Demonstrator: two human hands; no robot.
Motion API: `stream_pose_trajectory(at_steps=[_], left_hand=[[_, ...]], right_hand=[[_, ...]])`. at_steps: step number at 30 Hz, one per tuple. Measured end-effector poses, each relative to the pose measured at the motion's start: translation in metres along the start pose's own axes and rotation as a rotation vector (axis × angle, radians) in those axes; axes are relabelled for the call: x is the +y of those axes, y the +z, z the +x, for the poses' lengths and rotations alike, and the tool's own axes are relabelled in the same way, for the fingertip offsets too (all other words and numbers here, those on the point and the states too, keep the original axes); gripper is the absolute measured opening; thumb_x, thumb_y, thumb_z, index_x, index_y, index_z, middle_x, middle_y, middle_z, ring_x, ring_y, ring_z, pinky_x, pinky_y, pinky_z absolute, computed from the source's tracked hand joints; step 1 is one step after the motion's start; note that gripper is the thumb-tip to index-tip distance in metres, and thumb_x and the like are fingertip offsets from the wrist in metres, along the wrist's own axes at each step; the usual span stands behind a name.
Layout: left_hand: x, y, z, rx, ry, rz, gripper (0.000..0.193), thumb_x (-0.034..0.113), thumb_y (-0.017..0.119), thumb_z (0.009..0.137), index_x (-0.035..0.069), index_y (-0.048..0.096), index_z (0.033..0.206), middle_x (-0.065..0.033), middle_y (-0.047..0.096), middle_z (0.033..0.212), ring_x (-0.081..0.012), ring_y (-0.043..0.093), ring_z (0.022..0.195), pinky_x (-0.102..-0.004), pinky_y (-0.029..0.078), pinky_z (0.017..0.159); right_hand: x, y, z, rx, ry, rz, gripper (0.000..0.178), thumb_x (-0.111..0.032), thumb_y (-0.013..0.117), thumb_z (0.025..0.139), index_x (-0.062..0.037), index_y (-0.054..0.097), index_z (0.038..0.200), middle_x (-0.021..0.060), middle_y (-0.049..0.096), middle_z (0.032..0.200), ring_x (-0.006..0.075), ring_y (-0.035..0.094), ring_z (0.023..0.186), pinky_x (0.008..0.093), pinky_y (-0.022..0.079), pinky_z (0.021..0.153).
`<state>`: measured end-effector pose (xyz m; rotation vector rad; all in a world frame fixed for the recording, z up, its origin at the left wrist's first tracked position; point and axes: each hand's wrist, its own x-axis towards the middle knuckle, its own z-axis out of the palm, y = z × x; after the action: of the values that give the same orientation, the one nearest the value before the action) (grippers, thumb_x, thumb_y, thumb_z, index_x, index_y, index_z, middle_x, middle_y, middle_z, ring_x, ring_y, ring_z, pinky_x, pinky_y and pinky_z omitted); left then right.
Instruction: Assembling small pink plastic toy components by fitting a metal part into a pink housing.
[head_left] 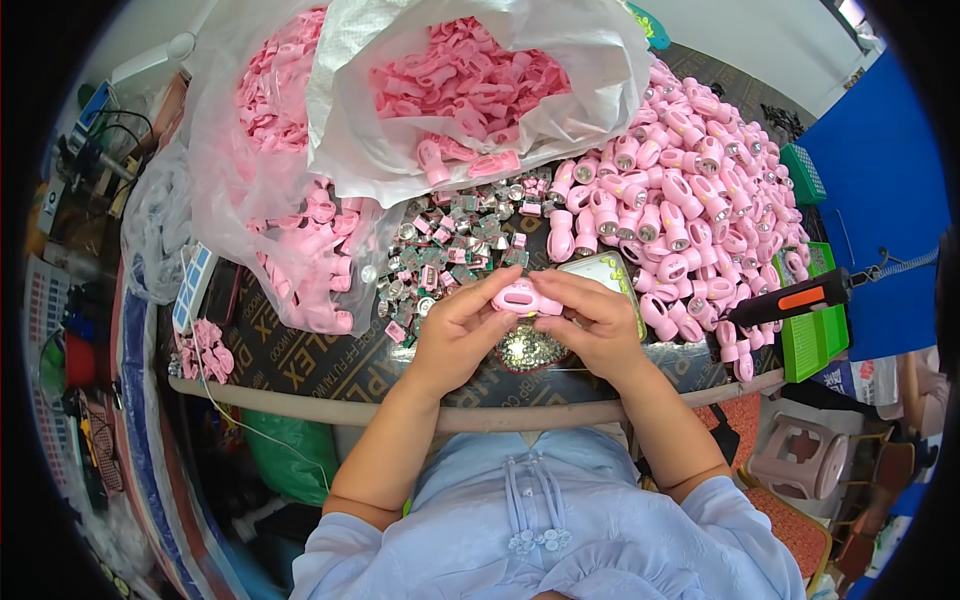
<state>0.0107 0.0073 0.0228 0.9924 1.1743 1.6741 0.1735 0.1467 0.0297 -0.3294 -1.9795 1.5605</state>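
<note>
Near the table's front edge, both my hands hold a small pink flashlight (527, 297) lying crosswise between them. My left hand (452, 335) closes on its left end with thumb and fingers. At the other end, my right hand (603, 328) grips it the same way. Just below sits a heap of tiny shiny metal pieces (530, 350), partly hidden by my hands. Behind my right hand is a shallow tray (640, 315) with small yellow-green pieces. Beyond my left hand lie loose reflector and circuit-board parts (450, 245). A large pile of pink flashlights (700, 190) covers the right side.
An open white sack (345, 130) of pink shell halves stands at the back. Left of it, a clear plastic bag (290, 240) holds more pink parts. A black-and-orange electric screwdriver (790, 300) hangs at the right, over a green bin (815, 345). A pink stool (800, 455) stands beyond.
</note>
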Motion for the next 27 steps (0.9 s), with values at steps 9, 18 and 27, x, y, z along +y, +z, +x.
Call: stream_pose_trajectory(at_steps=[9,18,27], left_hand=[[0.000,0.007,0.000,0.057,-0.004,-0.042,0.050,-0.002,0.061,0.096,0.000,0.048,0.145,-0.0104,0.062,0.126,-0.0138,0.061,0.113,-0.0291,0.050,0.096],[-0.009,-0.005,0.003,-0.022,0.022,-0.289,0.036,-0.002,0.059,0.097,-0.001,0.056,0.132,-0.0115,0.064,0.120,-0.0155,0.064,0.101,-0.0293,0.054,0.082],[-0.011,-0.007,-0.001,0.060,0.004,-0.130,0.035,-0.002,0.067,0.093,0.000,0.063,0.128,-0.0101,0.068,0.115,-0.0118,0.065,0.092,-0.0249,0.055,0.079]], right_hand=[[-0.002,0.000,0.003,0.007,-0.190,-0.282,0.047,-0.002,0.083,0.076,-0.0019,0.070,0.121,0.0168,0.070,0.122,0.0236,0.070,0.107,0.0320,0.057,0.088],[0.001,0.005,0.000,0.034,-0.012,0.154,0.043,0.003,0.079,0.081,-0.0025,0.070,0.122,0.0146,0.067,0.124,0.0169,0.068,0.103,0.0253,0.058,0.080],[0.003,0.005,-0.001,0.050,-0.097,-0.140,0.044,-0.003,0.082,0.078,-0.0039,0.071,0.121,0.0158,0.071,0.118,0.0213,0.070,0.102,0.0285,0.058,0.079]])
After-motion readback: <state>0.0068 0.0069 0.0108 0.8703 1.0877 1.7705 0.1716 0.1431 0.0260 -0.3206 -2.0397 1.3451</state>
